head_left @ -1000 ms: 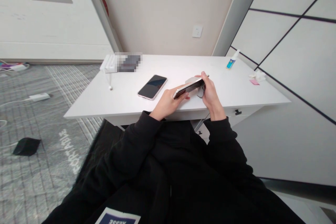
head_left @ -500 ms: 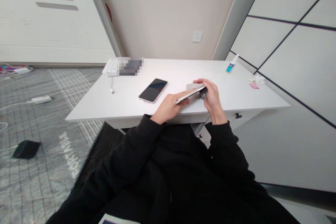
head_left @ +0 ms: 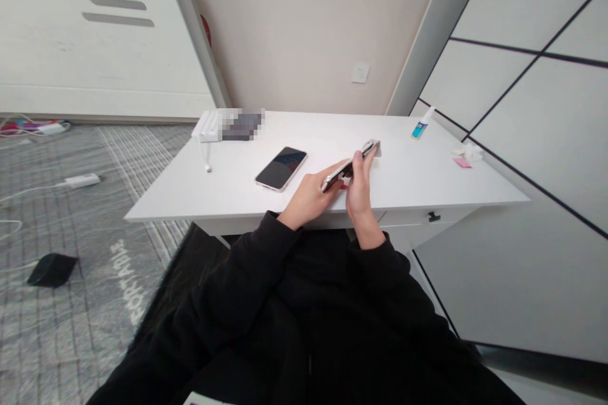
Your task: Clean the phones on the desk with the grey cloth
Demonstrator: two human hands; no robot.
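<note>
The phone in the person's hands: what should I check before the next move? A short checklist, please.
1. Left hand gripping the held phone: ok.
2. Right hand also on it: ok.
3. Held phone lying level: not ok, it is tilted.
4. Its screen lit: cannot tell, seen nearly edge-on.
5. Other phone flat on the desk, apart from both hands: ok.
6. Blue-labelled bottle away from both hands: ok.

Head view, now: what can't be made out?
Held phone, head view: most of both faces; turned nearly edge-on, partly covered by the right hand.
Left hand, head view: some fingers, behind the phone.
Dark item, head view: details, pixelated.
Bottle, head view: label text, too small.
Pale patch, head view: mostly cut off by the bottom edge.
</note>
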